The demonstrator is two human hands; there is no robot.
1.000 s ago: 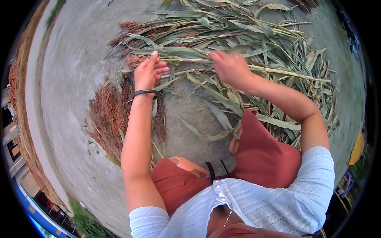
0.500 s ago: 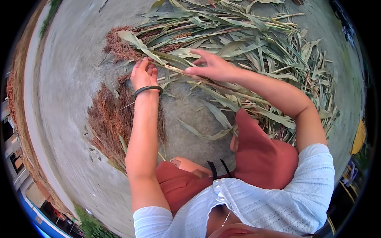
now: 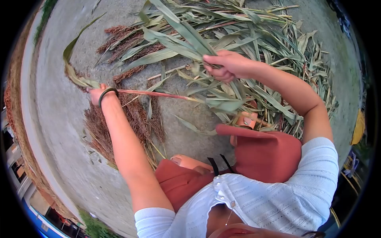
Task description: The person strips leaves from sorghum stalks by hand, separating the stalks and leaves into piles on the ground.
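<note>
Out to the left, my left hand point(image 3: 99, 94), with a dark bangle at the wrist, is closed round the head end of a sorghum stalk point(image 3: 158, 94). The stalk's reddish stem runs right across my front, and a long leaf point(image 3: 68, 53) curls up beyond the hand. My right hand point(image 3: 226, 66) is closed on a bunch of long green leaves point(image 3: 190, 37) at centre. Below my left hand lies a pile of brown sorghum heads point(image 3: 119, 119). More sorghum heads point(image 3: 131, 45) with leafy stalks lie farther away.
A broad heap of green leaves and stalks point(image 3: 293, 67) covers the ground to the right. Concrete ground point(image 3: 63, 119) spreads to the left, bounded by a pale kerb strip point(image 3: 33, 131). My red-brown trousers point(image 3: 258, 154) and one foot point(image 3: 247, 119) are close to the heap.
My left hand has moved left and down with the stalk, drawing it across. My right hand has closed on leaves and moved slightly right; the leaves now point up and away.
</note>
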